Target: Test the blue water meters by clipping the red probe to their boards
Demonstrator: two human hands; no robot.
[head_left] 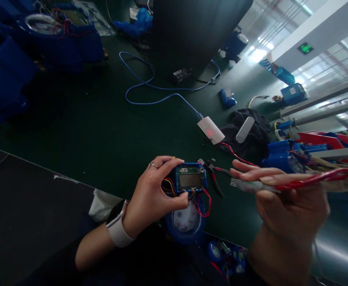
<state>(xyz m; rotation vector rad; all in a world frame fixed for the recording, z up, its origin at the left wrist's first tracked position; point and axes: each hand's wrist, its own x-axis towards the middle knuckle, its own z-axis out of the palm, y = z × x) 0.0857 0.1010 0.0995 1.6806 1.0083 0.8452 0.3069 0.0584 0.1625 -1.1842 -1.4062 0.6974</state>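
Note:
My left hand [154,188] grips a small circuit board with a display [190,180] by its edges, thumb below and fingers above. The board sits in a blue housing, with red, yellow and black wires at its sides. Just below it is the round dial of a blue meter [185,217]. My right hand [287,198] pinches a pin connector [245,185] on a red cable, its row of metal pins pointing left toward the board but apart from it. Between the hands lie cutting pliers [214,178] with red and black handles.
A white box with red lights [211,130] joins a blue cable [150,82] and a red wire. A black adapter [182,74], a small blue case [228,97] and a dark cloth [251,127] lie beyond. Blue meters [57,43] crowd the left; more sit below the table edge.

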